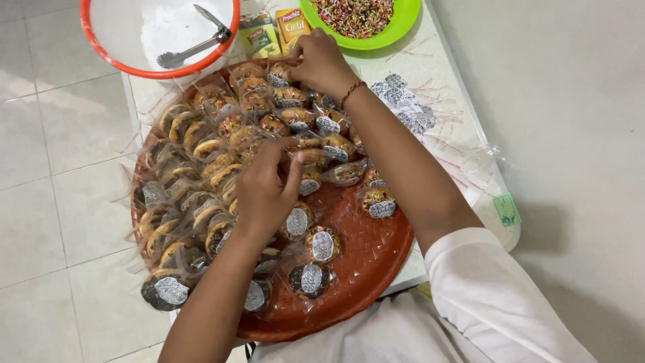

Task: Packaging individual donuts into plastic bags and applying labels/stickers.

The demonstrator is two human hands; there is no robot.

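Note:
A round brown woven tray [366,259] holds several doughnuts wrapped in clear plastic [222,144], each with a round patterned sticker. My left hand [265,191] rests over the middle of the tray, its fingers pinching a wrapped doughnut [310,157] there. At the tray's far edge my right hand [321,64], a red thread on its wrist, has its fingers closed on the wrapper of another doughnut [277,72]. More wrapped doughnuts [312,279] lie singly toward the near edge.
An orange-rimmed white bowl [107,37] with metal tongs [195,40] stands at the far left. A green bowl of coloured sprinkles [403,23] stands at the far right, two small yellow-green boxes [275,30] between them. Loose stickers [403,107] and plastic bags [484,168] lie right of the tray.

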